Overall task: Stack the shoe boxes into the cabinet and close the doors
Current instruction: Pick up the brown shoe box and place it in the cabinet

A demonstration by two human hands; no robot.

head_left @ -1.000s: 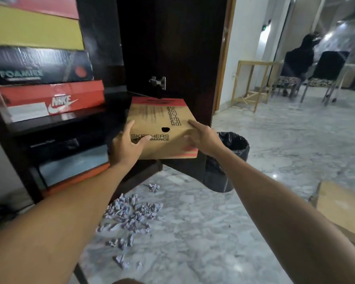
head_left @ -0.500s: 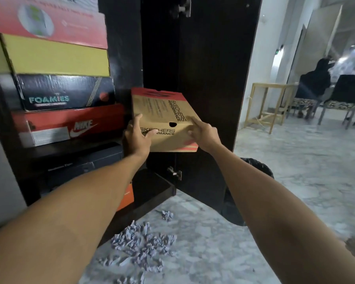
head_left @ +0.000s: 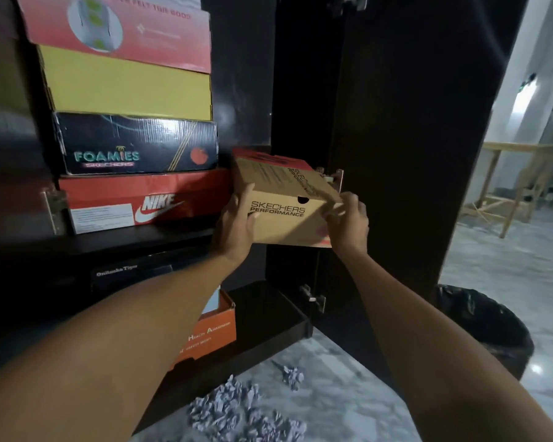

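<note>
I hold a brown Skechers Performance shoe box (head_left: 278, 199) with red trim between both hands, at the level of the cabinet's middle shelf (head_left: 134, 240). My left hand (head_left: 235, 224) grips its left end and my right hand (head_left: 348, 221) grips its right end. Its far end reaches into the gap right of a stack on that shelf: a red Nike box (head_left: 141, 199) at the bottom, a black Foamies box (head_left: 134, 143), a yellow box (head_left: 125, 84) and a red box (head_left: 118, 30) above. The dark cabinet door (head_left: 412, 138) stands open to the right.
Below the shelf sit a black Onitsuka Tiger box (head_left: 125, 272) and an orange box (head_left: 214, 330). Crumpled paper bits (head_left: 237, 409) lie on the marble floor. A black-lined bin (head_left: 482, 327) stands behind the door. A wooden table frame (head_left: 521, 183) is at far right.
The box has gone up and left, from in front of the open door to the shelf beside the Nike box. My view has moved closer to the cabinet.
</note>
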